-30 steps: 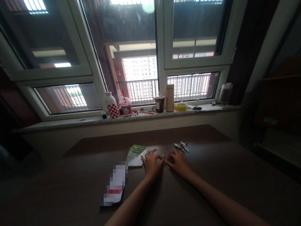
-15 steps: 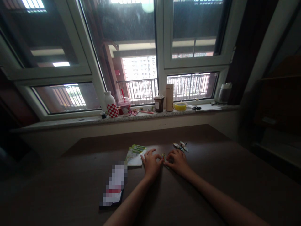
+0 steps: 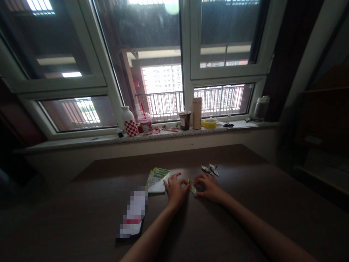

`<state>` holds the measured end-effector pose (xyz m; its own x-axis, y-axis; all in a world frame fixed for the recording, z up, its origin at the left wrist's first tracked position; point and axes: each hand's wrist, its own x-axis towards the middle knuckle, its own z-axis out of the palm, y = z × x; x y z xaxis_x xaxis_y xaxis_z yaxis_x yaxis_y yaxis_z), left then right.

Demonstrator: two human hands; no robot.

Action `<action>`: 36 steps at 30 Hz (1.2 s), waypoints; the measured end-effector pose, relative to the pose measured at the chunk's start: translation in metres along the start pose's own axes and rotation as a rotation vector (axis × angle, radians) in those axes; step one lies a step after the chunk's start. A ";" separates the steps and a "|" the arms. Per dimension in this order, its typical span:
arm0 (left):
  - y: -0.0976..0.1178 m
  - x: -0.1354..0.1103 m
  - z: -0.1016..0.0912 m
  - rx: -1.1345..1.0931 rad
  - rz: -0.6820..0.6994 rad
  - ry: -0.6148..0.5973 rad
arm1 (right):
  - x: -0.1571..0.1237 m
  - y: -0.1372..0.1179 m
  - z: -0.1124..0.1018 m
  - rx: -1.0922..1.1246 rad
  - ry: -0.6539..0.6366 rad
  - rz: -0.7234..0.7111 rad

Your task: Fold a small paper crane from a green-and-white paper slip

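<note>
On the brown table, a small folded piece of patterned paper [image 3: 192,186] lies between my two hands. My left hand [image 3: 176,187] pinches its left side with thumb and index finger, the other fingers curved out. From the right, my right hand [image 3: 209,187] is bent round it, the thumb at its lower end and the index finger near its upper edge. Just beyond the right hand rest several similar folded paper pieces [image 3: 210,169]. Green-and-white packets or cards [image 3: 156,179] lie next to my left hand, partly hidden behind its fingers.
A phone-like item with a blurred face [image 3: 134,214] lies left of my left forearm. Along the windowsill [image 3: 109,140] stand a checkered bottle [image 3: 130,123], a pink cup with a straw [image 3: 145,123], a dark cup [image 3: 185,120], a beige flask [image 3: 196,113], yellow tape [image 3: 209,124] and scissors [image 3: 228,125].
My right thumb has moved down and apart from the index finger, so more of the folded paper shows. My left hand has stayed nearly still.
</note>
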<state>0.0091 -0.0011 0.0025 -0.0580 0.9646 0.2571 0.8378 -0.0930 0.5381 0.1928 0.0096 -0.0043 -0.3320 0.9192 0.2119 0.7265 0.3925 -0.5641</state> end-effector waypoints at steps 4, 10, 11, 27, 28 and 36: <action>-0.001 0.000 0.000 -0.009 -0.005 -0.001 | -0.001 0.007 0.004 0.037 0.022 -0.016; -0.001 0.000 0.000 -0.033 0.016 -0.003 | 0.007 0.017 0.013 0.175 0.214 -0.034; -0.001 0.000 0.001 -0.033 0.022 -0.006 | 0.009 0.017 0.014 0.197 0.259 -0.048; 0.000 -0.001 0.003 -0.043 0.116 -0.036 | 0.013 0.010 0.017 0.314 0.296 -0.120; 0.001 -0.001 0.003 -0.044 0.117 -0.035 | 0.013 0.010 0.018 0.310 0.296 -0.121; 0.004 -0.002 -0.002 -0.056 0.066 -0.033 | 0.014 0.020 0.022 0.285 0.303 -0.096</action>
<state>0.0115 -0.0042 0.0055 0.0152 0.9635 0.2672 0.8072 -0.1695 0.5654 0.1896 0.0296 -0.0298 -0.1672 0.8641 0.4748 0.4914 0.4906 -0.7197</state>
